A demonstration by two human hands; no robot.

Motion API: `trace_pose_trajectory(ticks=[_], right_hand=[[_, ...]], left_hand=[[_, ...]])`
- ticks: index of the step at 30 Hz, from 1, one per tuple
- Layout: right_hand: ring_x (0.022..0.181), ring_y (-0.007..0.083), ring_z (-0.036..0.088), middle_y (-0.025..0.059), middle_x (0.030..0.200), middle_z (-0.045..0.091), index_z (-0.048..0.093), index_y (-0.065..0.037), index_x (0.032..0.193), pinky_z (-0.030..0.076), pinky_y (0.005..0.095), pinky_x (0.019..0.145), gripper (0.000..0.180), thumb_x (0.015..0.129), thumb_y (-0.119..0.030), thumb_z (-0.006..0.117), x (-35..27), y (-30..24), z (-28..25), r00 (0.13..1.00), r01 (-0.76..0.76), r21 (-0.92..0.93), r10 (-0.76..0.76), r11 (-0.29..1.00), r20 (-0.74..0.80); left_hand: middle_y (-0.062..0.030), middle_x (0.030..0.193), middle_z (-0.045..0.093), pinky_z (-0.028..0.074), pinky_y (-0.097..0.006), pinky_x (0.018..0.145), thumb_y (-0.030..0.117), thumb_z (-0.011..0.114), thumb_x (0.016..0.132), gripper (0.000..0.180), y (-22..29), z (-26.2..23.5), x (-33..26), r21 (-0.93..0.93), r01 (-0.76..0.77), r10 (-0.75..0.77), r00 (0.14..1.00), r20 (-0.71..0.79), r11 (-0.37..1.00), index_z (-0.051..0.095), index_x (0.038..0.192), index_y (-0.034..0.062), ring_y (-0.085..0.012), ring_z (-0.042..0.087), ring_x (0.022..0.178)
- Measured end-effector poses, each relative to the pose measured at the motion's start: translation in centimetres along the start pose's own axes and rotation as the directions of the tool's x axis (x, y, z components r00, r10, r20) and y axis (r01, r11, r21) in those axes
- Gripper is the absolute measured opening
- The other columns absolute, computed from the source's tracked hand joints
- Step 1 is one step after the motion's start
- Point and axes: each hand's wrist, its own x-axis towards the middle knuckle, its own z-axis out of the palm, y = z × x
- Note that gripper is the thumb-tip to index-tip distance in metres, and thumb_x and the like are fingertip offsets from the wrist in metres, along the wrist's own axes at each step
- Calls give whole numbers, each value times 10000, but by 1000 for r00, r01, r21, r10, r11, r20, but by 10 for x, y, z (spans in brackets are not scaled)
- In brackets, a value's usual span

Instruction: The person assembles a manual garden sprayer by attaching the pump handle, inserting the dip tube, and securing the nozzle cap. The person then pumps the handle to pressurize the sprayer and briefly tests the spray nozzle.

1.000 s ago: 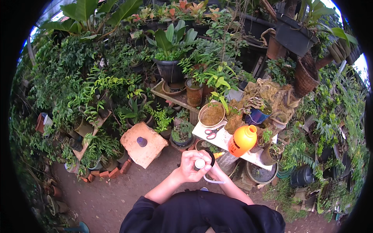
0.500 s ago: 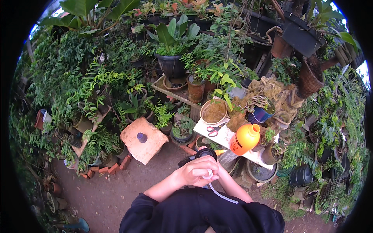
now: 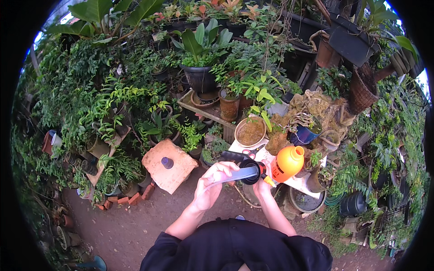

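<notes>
In front of my body I hold a black pump sprayer head (image 3: 251, 168) with a yellow nozzle (image 3: 270, 181). My right hand (image 3: 262, 186) is closed around its far side, partly hidden by it. A clear, pale plastic tube (image 3: 235, 175) runs from the sprayer head toward the left, and my left hand (image 3: 209, 184) pinches it between thumb and fingers. Just beyond my right hand stands an orange bottle (image 3: 287, 165), uncapped, its open mouth tilted up. A pair of scissors (image 3: 248, 151) lies behind the sprayer head, partly covered by it.
The bottle and scissors rest on a white board (image 3: 307, 186). A round pot of soil (image 3: 250, 132) sits at its far edge. To the left, a terracotta slab (image 3: 178, 177) bears a small dark purple cap (image 3: 167, 162). Potted plants and loose bricks (image 3: 134, 198) border the bare ground.
My left hand has moved left, drawing the tube out sideways; before, both hands were together and the tube hung down toward my body. The sprayer head has turned and shifted slightly right.
</notes>
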Motion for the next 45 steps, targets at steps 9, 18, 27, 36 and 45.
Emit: trace_pose_trajectory(ticks=[9,18,27,36,45], right_hand=[[792,76,569,-13,954,546,539,-139,1077,451,206,567,183,965,-254,627,23,-65,8,968,236,-213,-248,948,-30],[926,111,498,1,959,514,532,-110,1061,405,267,855,139,966,-194,587,22,-84,12,967,239,-294,-254,926,-13],[947,115,520,7,992,523,536,-129,1069,425,271,840,117,978,-191,575,19,-87,13,961,263,-282,-277,922,-10],[646,91,558,-14,820,557,540,-128,1047,433,210,546,121,971,-212,586,30,-85,13,953,278,-327,-302,903,-25],[560,47,416,-19,753,453,498,-114,1051,345,214,455,67,999,-136,534,60,-139,-21,938,318,-198,-338,927,-76]], left_hand=[[-68,1322,578,490,-263,741,270,461,1048,473,44,-19,-2,423,427,-529,834,159,799,479,1459,39,-110,556,943],[-50,955,627,452,-241,626,153,521,1045,374,20,-29,-10,224,317,-367,901,231,921,558,1393,23,-84,496,710],[-13,708,541,397,-227,528,100,553,1012,296,22,-26,-17,163,314,-330,940,82,935,639,1269,-18,-76,466,578],[-6,698,519,398,-224,520,122,559,1019,291,18,-40,-13,77,307,-311,950,34,948,630,1263,-20,-64,422,579],[-16,691,493,402,-236,503,98,554,1012,276,18,-56,-21,-52,275,-270,958,93,960,620,1247,-30,-69,396,572]])
